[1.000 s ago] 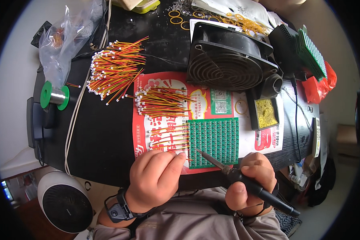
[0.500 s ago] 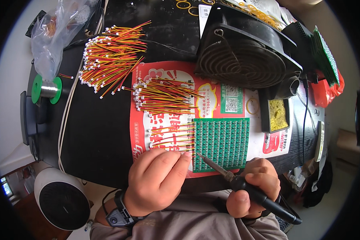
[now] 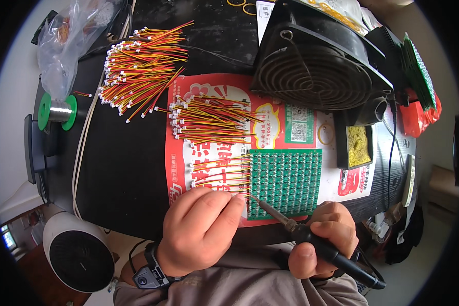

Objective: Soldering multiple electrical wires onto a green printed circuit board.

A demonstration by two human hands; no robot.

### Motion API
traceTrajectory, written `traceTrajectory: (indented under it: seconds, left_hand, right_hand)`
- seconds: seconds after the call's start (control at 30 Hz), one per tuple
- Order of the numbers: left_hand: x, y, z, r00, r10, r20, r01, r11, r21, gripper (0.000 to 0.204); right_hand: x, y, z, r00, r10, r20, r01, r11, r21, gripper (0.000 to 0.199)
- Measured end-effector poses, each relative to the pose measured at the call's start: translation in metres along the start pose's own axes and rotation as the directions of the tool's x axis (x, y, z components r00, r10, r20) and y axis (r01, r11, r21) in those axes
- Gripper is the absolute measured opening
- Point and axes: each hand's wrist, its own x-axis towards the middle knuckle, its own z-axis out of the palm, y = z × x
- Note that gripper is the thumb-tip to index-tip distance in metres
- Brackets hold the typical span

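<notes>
A green circuit board panel (image 3: 290,176) with rows of small parts lies on a red and white printed sheet (image 3: 175,153). Several red, yellow and black wires (image 3: 217,171) with white plugs reach out from its left edge. My left hand (image 3: 201,224) is closed at that edge in a pinch on a wire, whose end is mostly hidden by the fingers. In my right hand (image 3: 334,232) is a black soldering iron (image 3: 353,269), gripped by its handle. Its tip points up and left to the board's left edge, close beside my left fingertips.
Wire bundles, one larger (image 3: 143,71) and one smaller (image 3: 209,120), lie beyond the board. A black fan (image 3: 316,76) stands at the back right, near a yellow sponge (image 3: 358,145) in a holder. At the left are a solder spool (image 3: 58,111) and pale cable (image 3: 85,137).
Both hands and the soldering iron stay almost where they were, with the tip still at the board's left edge. The whole view has shifted slightly.
</notes>
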Motion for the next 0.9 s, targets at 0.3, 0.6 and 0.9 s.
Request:
traceTrajectory:
  seconds: [0.3,0.6,0.9]
  left_hand:
    - [0.0004,-0.0015,0.0016,1.0,0.018,-0.008,-0.018,1.0,-0.006,0.025]
    - [-0.0002,-0.0013,-0.0005,1.0,0.018,0.008,-0.018,1.0,0.007,0.024]
    - [0.0005,-0.0012,0.0018,1.0,0.017,-0.003,-0.017,1.0,0.002,0.024]
  right_hand:
    - [0.0016,-0.0016,-0.0014,1.0,0.007,0.021,-0.007,0.999,-0.038,0.032]
    - [0.0017,-0.0006,0.0007,1.0,-0.002,0.005,0.002,1.0,-0.018,0.031]
    - [0.0008,0.0003,0.0011,1.0,-0.008,-0.018,0.007,1.0,-0.022,0.031]
